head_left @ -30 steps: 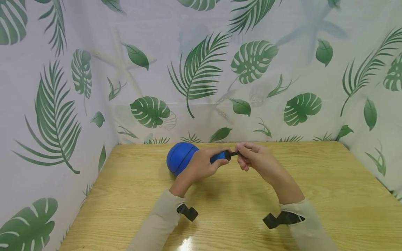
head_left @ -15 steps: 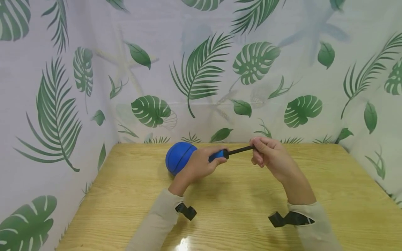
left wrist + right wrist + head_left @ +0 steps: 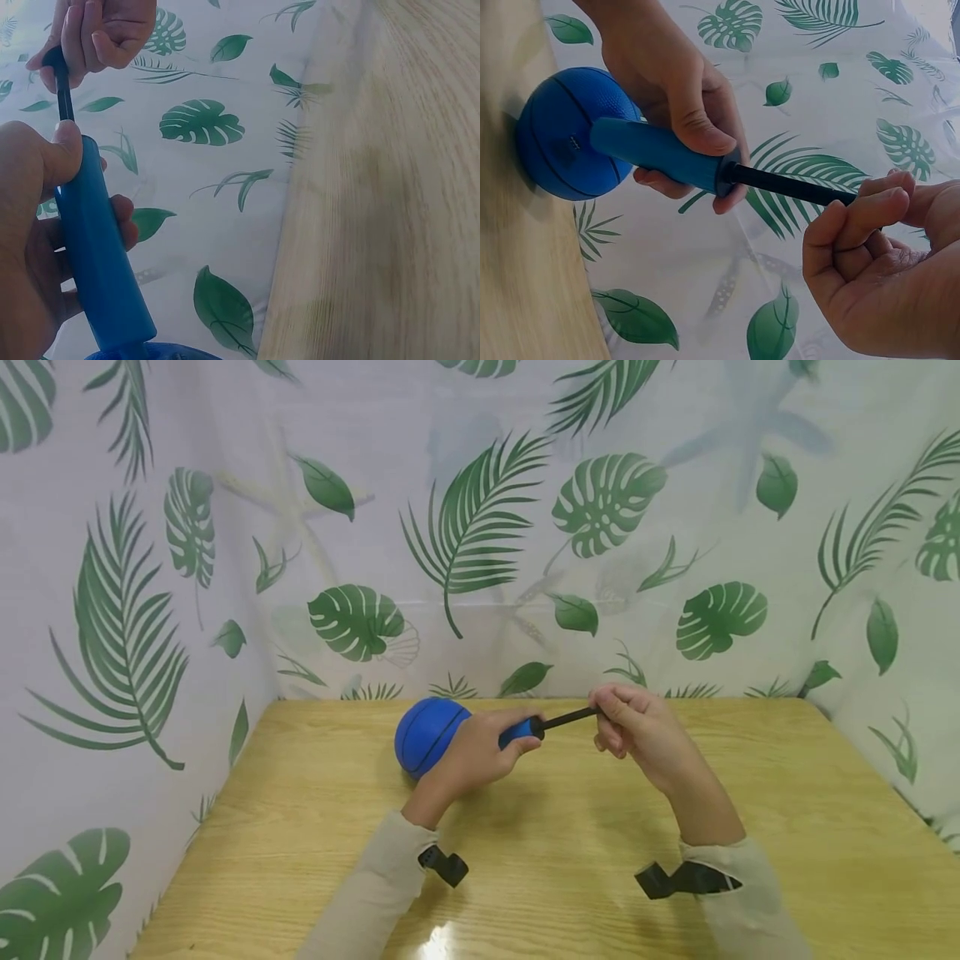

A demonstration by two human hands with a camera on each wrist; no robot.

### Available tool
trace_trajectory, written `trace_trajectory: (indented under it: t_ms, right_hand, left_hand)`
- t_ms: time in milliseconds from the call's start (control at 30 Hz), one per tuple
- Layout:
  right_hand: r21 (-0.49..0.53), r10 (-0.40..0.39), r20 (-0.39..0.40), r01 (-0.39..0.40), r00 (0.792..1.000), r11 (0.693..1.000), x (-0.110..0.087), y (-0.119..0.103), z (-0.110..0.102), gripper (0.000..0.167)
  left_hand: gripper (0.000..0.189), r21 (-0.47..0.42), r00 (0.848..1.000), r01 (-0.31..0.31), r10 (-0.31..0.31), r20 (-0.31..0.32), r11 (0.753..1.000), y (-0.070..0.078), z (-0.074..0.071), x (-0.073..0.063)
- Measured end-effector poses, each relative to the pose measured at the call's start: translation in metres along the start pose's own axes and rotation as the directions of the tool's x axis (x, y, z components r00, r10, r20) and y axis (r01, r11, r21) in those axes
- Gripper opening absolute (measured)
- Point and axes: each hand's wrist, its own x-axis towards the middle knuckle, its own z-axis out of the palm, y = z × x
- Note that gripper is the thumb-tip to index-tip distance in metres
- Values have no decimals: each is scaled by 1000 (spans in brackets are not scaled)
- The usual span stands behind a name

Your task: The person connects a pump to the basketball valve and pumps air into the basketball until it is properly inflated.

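A small hand pump (image 3: 656, 154) with a blue barrel and a black rod is held between both hands. My left hand (image 3: 480, 747) grips the barrel, its fingers wrapped round it in the left wrist view. The far end of the rod is pinched by my right hand (image 3: 641, 727), and a length of black rod (image 3: 568, 719) shows between the hands. A blue ball (image 3: 427, 737) with black seam lines rests on the table beside my left hand. In the right wrist view the barrel's end meets the ball (image 3: 562, 169); any needle is hidden.
The wooden table (image 3: 570, 877) runs beneath both arms. Leaf-printed white cloth (image 3: 495, 635) hangs behind it and along both sides. Each sleeved wrist wears a black camera mount, the left mount (image 3: 444, 865) and the right mount (image 3: 686, 878).
My right hand has moved right, away from my left hand, drawing the black rod out, then come slightly back. My left hand and the ball stay nearly still.
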Motion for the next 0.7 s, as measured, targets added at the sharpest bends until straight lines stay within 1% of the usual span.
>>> trace_trajectory:
  t_ms: [100, 300, 600, 700]
  right_hand:
    - [-6, 18, 4, -18, 1000, 1000, 2, 2, 4, 24]
    - [-32, 68, 14, -67, 998, 997, 6, 8, 9, 25]
    - [-57, 101, 13, -100, 995, 993, 8, 14, 10, 27]
    - [-70, 110, 20, -108, 994, 992, 8, 14, 7, 27]
  left_hand:
    - [35, 3, 1000, -11, 11, -2, 1000, 0, 1, 0]
    - [36, -8, 1000, -15, 15, 6, 1000, -1, 4, 1]
    - [36, -13, 1000, -13, 13, 17, 1000, 0, 5, 1]
    - [37, -15, 1000, -10, 10, 20, 1000, 0, 5, 1]
